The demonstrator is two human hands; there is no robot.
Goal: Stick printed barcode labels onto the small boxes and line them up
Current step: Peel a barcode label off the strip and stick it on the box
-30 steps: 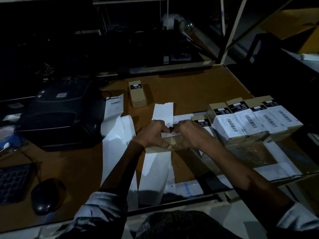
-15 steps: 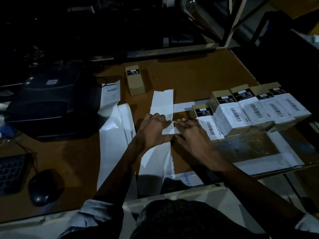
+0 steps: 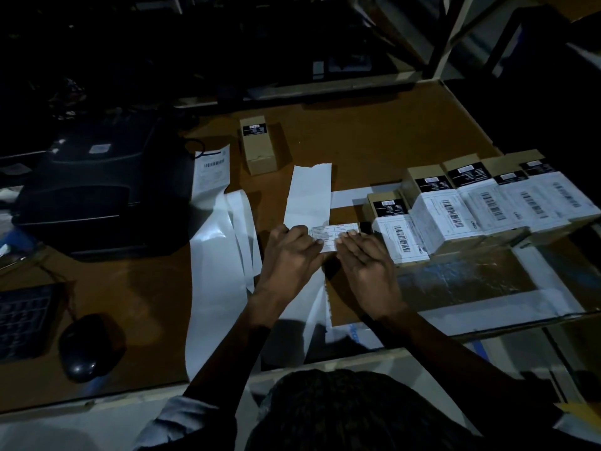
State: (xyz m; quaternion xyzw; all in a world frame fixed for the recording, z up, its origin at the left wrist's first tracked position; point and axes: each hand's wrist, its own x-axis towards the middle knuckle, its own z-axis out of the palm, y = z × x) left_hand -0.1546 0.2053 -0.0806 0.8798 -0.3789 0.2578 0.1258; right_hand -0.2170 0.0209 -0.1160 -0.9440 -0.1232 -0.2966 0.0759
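A small brown box lies on the wooden table in front of me, with a white printed label (image 3: 331, 233) on its top face. My left hand (image 3: 291, 255) grips the box's left end, its bent fingers over the label's left edge. My right hand (image 3: 366, 268) lies flat, its straight fingers pressing the label's right part. Directly to the right, a row of several labelled boxes (image 3: 448, 213) stands side by side, the nearest one (image 3: 401, 237) almost touching my right hand. One unlabelled brown box (image 3: 258, 146) lies apart, farther back.
A black label printer (image 3: 97, 187) sits at the left, with a printed label (image 3: 211, 170) hanging from it. White backing-paper strips (image 3: 221, 255) trail across the table, one of them (image 3: 310, 193) beyond my hands. A mouse (image 3: 87, 346) and keyboard (image 3: 22, 320) lie near left.
Both hands gripped the box a second ago. Since then a label has been laid on its top, and my right hand has flattened out over it.
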